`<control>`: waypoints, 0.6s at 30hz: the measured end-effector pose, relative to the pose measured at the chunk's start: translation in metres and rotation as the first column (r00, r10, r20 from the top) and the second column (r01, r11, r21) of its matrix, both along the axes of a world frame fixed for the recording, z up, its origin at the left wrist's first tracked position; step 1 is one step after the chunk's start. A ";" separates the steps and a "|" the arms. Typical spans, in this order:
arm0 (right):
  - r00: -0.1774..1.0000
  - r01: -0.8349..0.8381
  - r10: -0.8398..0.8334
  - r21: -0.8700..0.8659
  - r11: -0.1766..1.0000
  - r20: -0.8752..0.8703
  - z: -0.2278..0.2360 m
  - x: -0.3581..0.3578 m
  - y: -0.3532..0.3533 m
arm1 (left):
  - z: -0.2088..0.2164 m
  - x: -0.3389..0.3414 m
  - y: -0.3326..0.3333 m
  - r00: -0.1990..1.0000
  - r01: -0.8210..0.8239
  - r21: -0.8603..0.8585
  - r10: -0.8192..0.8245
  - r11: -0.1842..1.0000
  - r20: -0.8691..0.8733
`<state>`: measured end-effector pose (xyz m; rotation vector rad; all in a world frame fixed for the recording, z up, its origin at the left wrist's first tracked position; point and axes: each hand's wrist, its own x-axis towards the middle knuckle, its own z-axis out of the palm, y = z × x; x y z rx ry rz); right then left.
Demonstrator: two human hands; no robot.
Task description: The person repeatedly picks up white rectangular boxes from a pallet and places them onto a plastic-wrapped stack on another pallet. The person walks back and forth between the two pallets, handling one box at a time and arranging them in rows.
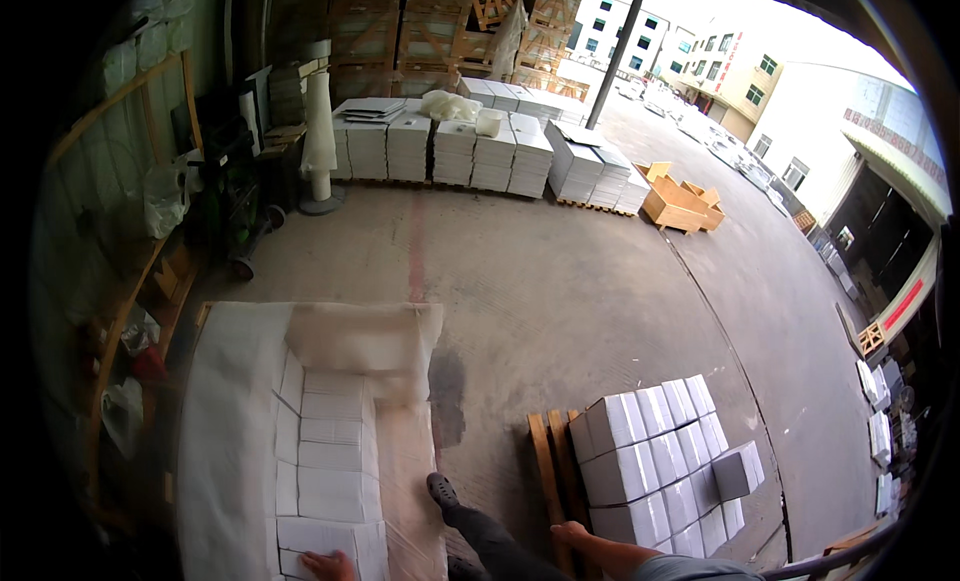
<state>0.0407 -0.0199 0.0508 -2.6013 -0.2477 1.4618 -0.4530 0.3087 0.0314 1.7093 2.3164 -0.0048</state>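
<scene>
My left hand [328, 565] lies with its fingers stretched out on a white carton [318, 534] at the near end of a row. That row of white cartons [335, 431] sits inside a large crate [235, 421] lined with pale sheeting. My right hand [570, 533] is out over a wooden pallet [545, 461], beside a block of stacked white cartons [655, 451]. No object shows in it, and its fingers are too small and blurred to read. One carton [738, 471] sits askew at the right side of that block.
My shoe [441, 489] is on the floor between crate and pallet. Pallets of white stacks [480, 151] stand at the back, near tall wooden crates [400, 41]. An open wooden box [680, 203] is behind on the right. A dark wheeled machine [225, 181] stands left.
</scene>
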 end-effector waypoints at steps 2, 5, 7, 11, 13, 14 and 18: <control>0.953 -0.302 0.302 0.009 0.953 0.007 -0.003 -0.013 -0.048 | 0.063 0.009 0.000 0.983 -0.092 -0.121 0.109 0.988 0.144; 0.992 -0.087 0.078 -0.090 0.992 -0.094 -0.012 -0.023 -0.121 | -0.001 -0.007 -0.023 0.998 0.012 0.063 -0.015 0.998 0.055; 0.985 -0.167 0.169 0.047 0.985 -0.042 -0.006 -0.022 -0.142 | 0.009 0.003 -0.057 0.993 0.120 0.055 -0.121 0.991 0.012; 0.969 0.223 -0.201 0.160 0.962 -0.145 0.047 -0.022 -0.130 | 0.053 0.046 -0.131 0.987 0.153 -0.121 -0.147 0.981 0.060; 0.872 0.478 -0.427 0.229 0.848 -0.237 0.053 -0.013 -0.126 | 0.036 0.059 -0.165 0.965 0.251 -0.172 -0.231 0.953 0.128; 0.802 0.589 -0.519 0.252 0.768 -0.294 0.048 -0.009 -0.127 | 0.018 0.059 -0.180 0.957 0.273 -0.162 -0.251 0.948 0.146; 0.701 0.703 -0.561 0.297 0.646 -0.440 0.032 0.019 -0.141 | -0.037 0.059 -0.215 0.928 0.319 -0.256 -0.245 0.913 0.282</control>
